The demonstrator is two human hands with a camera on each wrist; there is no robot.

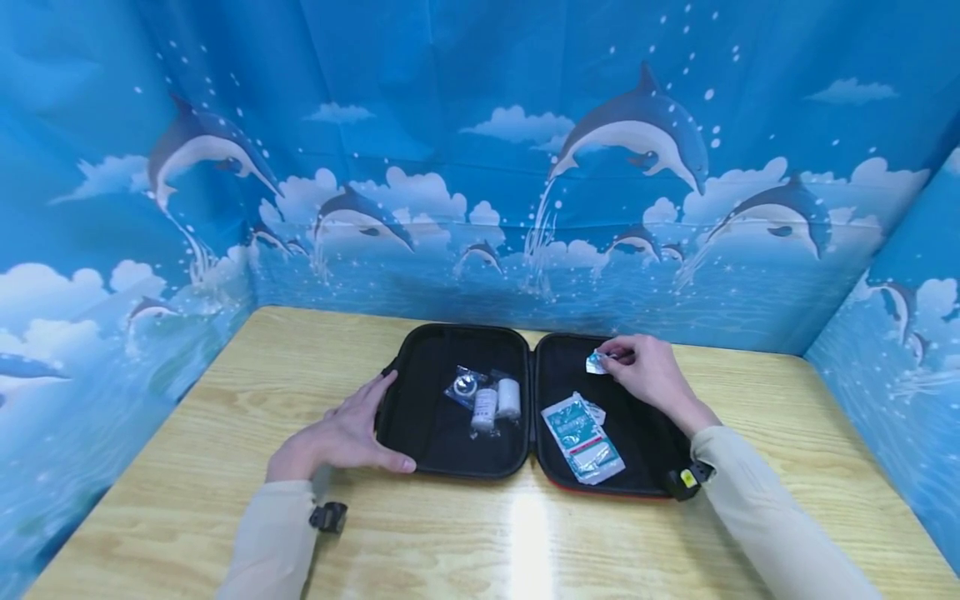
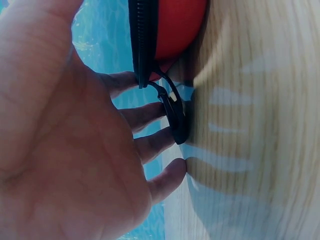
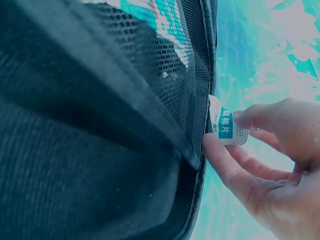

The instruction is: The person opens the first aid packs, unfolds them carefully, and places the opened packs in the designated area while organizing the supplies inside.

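Observation:
An unzipped black-lined case (image 1: 427,417) lies open on the table, its outside red in the left wrist view. My left hand (image 1: 337,433) rests at the case's left half, fingers extended along the outer edge and thumb by the front rim. In the left wrist view, its fingers are near the black zip pull (image 2: 176,120). My right hand (image 1: 652,371) pinches a small white-and-teal alcohol pad sachet (image 3: 226,125) between thumb and fingers, over the back of the right half. Teal-and-white flat packets (image 1: 585,442) lie in that half, with mesh over a similar packet in the right wrist view.
In the left half lie two white wrapped rolls, one bandage roll (image 1: 484,408) beside another roll (image 1: 509,397), and a ring-shaped tape roll (image 1: 465,385) in clear plastic. A dolphin-print curtain (image 1: 450,167) stands behind the wooden table (image 1: 420,542).

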